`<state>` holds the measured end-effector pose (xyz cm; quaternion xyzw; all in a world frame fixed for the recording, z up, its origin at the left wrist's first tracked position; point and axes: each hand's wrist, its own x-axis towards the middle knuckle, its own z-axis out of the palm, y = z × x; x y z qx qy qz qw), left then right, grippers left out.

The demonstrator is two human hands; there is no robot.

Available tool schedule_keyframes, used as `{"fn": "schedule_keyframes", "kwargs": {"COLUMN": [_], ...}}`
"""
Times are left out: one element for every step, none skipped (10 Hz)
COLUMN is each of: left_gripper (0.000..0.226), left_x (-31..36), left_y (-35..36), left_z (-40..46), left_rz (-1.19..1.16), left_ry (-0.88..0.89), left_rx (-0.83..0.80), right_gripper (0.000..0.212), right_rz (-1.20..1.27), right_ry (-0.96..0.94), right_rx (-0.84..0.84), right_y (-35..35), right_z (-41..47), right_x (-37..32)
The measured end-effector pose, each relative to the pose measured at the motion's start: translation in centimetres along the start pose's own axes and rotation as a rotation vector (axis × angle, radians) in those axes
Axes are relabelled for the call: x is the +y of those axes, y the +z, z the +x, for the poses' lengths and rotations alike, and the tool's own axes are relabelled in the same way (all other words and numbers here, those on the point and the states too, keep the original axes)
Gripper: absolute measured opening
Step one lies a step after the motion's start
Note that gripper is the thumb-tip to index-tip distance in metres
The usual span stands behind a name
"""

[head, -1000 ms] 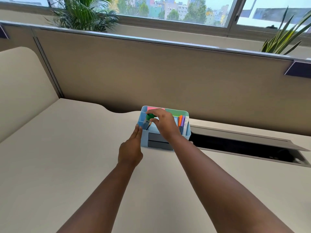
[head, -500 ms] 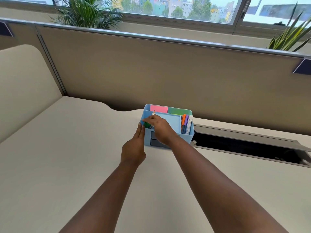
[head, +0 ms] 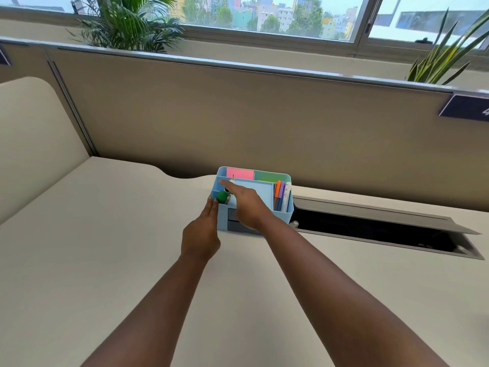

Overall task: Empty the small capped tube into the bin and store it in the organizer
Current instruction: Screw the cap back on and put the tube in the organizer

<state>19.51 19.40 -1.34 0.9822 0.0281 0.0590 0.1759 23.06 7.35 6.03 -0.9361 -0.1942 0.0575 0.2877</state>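
A light blue desk organizer (head: 283, 215) stands on the beige desk by the partition. The small tube with a green cap (head: 222, 197) sits upright in the organizer's front left compartment; only its cap and top show. My right hand (head: 244, 205) lies flat over the organizer's front, fingers stretched out just above and behind the cap, holding nothing. My left hand (head: 202, 231) rests flat against the organizer's left wall, fingers straight and together. No bin is in view.
The organizer also holds pink (head: 239, 173) and green (head: 270, 177) sticky notes and several pens (head: 279, 196). An open cable tray (head: 375, 229) is sunk into the desk right of it. The partition wall (head: 238, 115) rises close behind. Bare desk surface (head: 92, 247) spreads left and front.
My right hand lowered the green-capped tube into the front left compartment, let go of it and spread its fingers. My left hand stayed against the organizer's side.
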Motion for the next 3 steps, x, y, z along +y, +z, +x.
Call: {"fn": "schedule_keyframes", "kwargs": {"left_gripper": [0.078, 0.077, 0.077], "left_x": [0.3, 1.0, 1.7], "left_y": [-0.6, -1.6, -2.9], "left_z": [0.1, 0.2, 0.0], "left_rz": [0.067, 0.113, 0.137], "left_ry": [0.004, 0.006, -0.003], "left_rx": [-0.006, -0.037, -0.064], "right_gripper": [0.075, 0.074, 0.075], "right_rz": [-0.022, -0.012, -0.013], "right_ry": [-0.001, -0.016, 0.007], "right_rx": [0.006, 0.06, 0.102], "right_y": [-1.0, -2.4, -4.3], "right_z": [-0.9, -1.8, -3.1], "right_x": [0.2, 0.9, 1.2]}}
